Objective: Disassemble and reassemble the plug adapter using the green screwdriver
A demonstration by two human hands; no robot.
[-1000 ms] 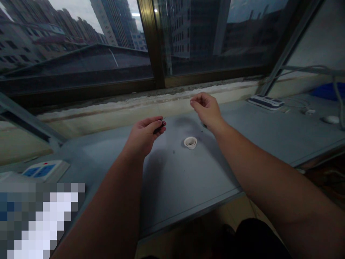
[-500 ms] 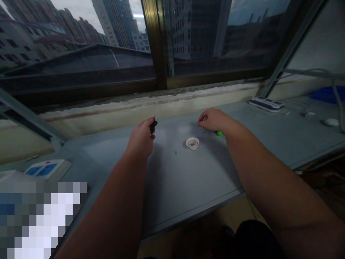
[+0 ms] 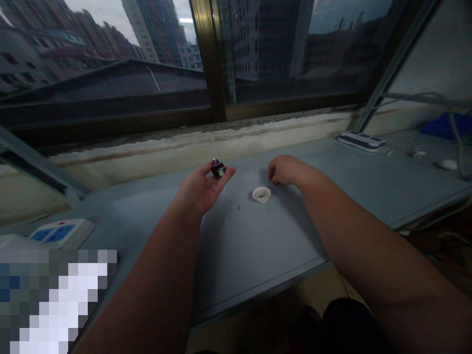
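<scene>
My left hand [image 3: 206, 189] holds a small dark object [image 3: 218, 168] with a pale and green patch between thumb and fingers, raised above the grey table. The kind of object is too small and dark to tell. Beyond a small white round cup [image 3: 261, 194], my right hand [image 3: 285, 170] is low at the table with its fingers curled together; what they hold, if anything, is hidden. A tiny grey piece [image 3: 238, 207] lies on the table, left of the cup and apart from both hands.
The grey table [image 3: 254, 255] runs along a wall below a window. A white power strip with blue sockets [image 3: 61, 233] is at the left, and another power strip [image 3: 361, 141] stands at the back right. Cables, a white item [image 3: 447, 164] and something blue [image 3: 444, 126] lie farther right.
My left hand has turned palm up and moved right, showing more of the dark object. My right hand has lowered and curled; the green-tipped thing and tiny piece by it are now out of sight.
</scene>
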